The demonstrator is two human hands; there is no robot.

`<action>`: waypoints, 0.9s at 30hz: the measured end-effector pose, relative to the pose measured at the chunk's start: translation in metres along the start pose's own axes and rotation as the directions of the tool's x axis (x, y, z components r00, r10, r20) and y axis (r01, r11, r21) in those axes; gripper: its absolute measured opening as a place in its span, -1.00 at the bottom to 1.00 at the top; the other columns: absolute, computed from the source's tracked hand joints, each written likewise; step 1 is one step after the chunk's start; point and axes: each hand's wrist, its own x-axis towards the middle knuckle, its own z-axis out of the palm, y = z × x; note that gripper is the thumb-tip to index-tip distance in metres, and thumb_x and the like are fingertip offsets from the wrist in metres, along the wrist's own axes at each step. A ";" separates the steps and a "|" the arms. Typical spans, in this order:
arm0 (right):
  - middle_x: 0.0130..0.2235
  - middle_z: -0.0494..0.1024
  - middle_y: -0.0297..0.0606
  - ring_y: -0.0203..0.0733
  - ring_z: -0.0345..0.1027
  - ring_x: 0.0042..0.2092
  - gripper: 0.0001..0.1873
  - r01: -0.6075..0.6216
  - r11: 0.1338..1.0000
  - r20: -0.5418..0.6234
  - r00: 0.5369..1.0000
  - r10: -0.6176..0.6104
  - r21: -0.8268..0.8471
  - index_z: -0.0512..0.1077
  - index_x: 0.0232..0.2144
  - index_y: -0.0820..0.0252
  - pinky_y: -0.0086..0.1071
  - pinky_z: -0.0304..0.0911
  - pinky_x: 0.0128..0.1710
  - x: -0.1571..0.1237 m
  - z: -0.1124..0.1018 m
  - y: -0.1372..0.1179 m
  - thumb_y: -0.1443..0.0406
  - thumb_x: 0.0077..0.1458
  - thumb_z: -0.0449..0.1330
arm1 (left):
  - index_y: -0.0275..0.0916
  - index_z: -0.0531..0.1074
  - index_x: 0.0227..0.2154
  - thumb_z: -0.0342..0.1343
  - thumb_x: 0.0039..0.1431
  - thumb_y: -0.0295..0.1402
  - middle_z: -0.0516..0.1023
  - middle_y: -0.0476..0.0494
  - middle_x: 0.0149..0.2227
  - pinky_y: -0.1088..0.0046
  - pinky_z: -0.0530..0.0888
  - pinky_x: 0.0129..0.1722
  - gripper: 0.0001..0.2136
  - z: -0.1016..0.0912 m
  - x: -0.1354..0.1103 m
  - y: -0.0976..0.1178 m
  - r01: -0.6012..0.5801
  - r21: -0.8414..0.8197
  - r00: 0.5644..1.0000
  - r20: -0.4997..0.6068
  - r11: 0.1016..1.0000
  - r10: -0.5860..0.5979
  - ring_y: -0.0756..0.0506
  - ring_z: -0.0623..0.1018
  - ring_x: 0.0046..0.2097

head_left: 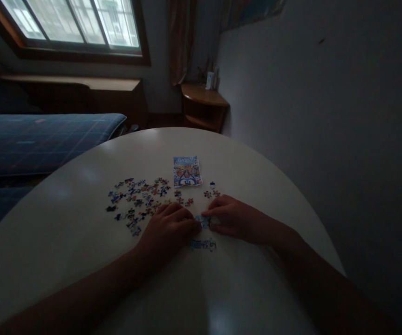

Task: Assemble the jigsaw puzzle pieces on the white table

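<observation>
Small light-blue jigsaw pieces [204, 220] lie between my two hands on the white round table [256, 288]. My right hand [237, 218] grips them from the right, thumb and fingers closed at their edge. From the left, my left hand [173, 225] has its thumb and curled fingers closed on the same pieces; its fingertips are partly hidden. Just nearer to me is a short strip of joined jigsaw pieces [204, 244]. A loose pile of mixed jigsaw pieces [138, 202] spreads beyond and left of my left hand. Several more pieces [212, 193] lie past my right fingers.
Beyond the pieces lies a blue picture packet [187, 172] with a penguin on it. A bed with a plaid cover [40, 142] stands at the left, past the table edge. A wall [344, 139] runs along the right; a corner shelf [204, 95] stands behind.
</observation>
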 end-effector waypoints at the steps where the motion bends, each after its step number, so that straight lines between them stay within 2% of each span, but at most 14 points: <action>1: -0.10 0.50 -0.18 -0.16 0.38 -0.09 -0.70 -0.006 1.000 0.003 1.000 0.006 -0.004 0.53 -0.04 0.08 -0.28 0.30 -0.04 0.000 0.000 0.000 0.34 0.14 0.24 | -0.11 0.55 -0.28 0.13 0.29 -0.31 0.60 -0.02 -0.29 0.32 0.34 -0.18 -0.91 -0.001 0.000 0.001 -0.035 0.027 0.999 -0.005 0.999 0.035 -0.10 0.47 -0.21; 4: -0.11 0.50 -0.18 -0.17 0.38 -0.09 -0.71 -0.008 1.000 0.012 1.000 0.009 -0.019 0.53 -0.05 0.09 -0.29 0.30 -0.05 0.001 0.000 0.000 0.33 0.16 0.24 | -0.13 0.51 -0.27 0.11 0.31 -0.36 0.59 -0.01 -0.29 0.31 0.32 -0.19 -0.91 -0.006 0.001 0.004 -0.111 0.112 0.994 0.012 0.987 0.111 -0.11 0.47 -0.21; 10: -0.14 0.52 -0.16 -0.15 0.39 -0.13 -0.73 -0.015 0.998 -0.024 1.000 0.014 -0.063 0.55 -0.09 0.11 -0.27 0.31 -0.08 0.003 0.003 0.000 0.31 0.12 0.29 | -0.16 0.48 -0.34 0.09 0.31 -0.37 0.58 -0.01 -0.31 0.34 0.33 -0.23 -0.89 -0.008 0.002 0.010 -0.172 0.190 0.985 0.019 0.967 0.171 -0.09 0.48 -0.23; 18: -0.15 0.50 -0.18 -0.17 0.38 -0.13 -0.74 0.003 0.994 -0.027 1.000 -0.006 -0.107 0.55 -0.09 0.10 -0.32 0.31 -0.10 0.004 0.005 0.001 0.30 0.13 0.28 | -0.18 0.51 -0.35 0.09 0.32 -0.29 0.59 -0.02 -0.32 0.39 0.43 -0.24 -0.84 -0.002 0.002 0.011 -0.148 0.051 0.989 0.017 0.988 0.147 -0.08 0.51 -0.24; 27: -0.13 0.49 -0.16 -0.17 0.37 -0.12 -0.72 0.016 0.997 -0.017 1.000 -0.017 -0.080 0.53 -0.05 0.12 -0.30 0.31 -0.08 0.001 0.004 0.001 0.28 0.17 0.24 | -0.20 0.50 -0.25 0.06 0.33 -0.36 0.63 -0.04 -0.31 0.38 0.48 -0.25 -0.88 -0.007 -0.004 0.006 -0.156 -0.064 0.988 -0.004 0.986 0.156 -0.09 0.54 -0.26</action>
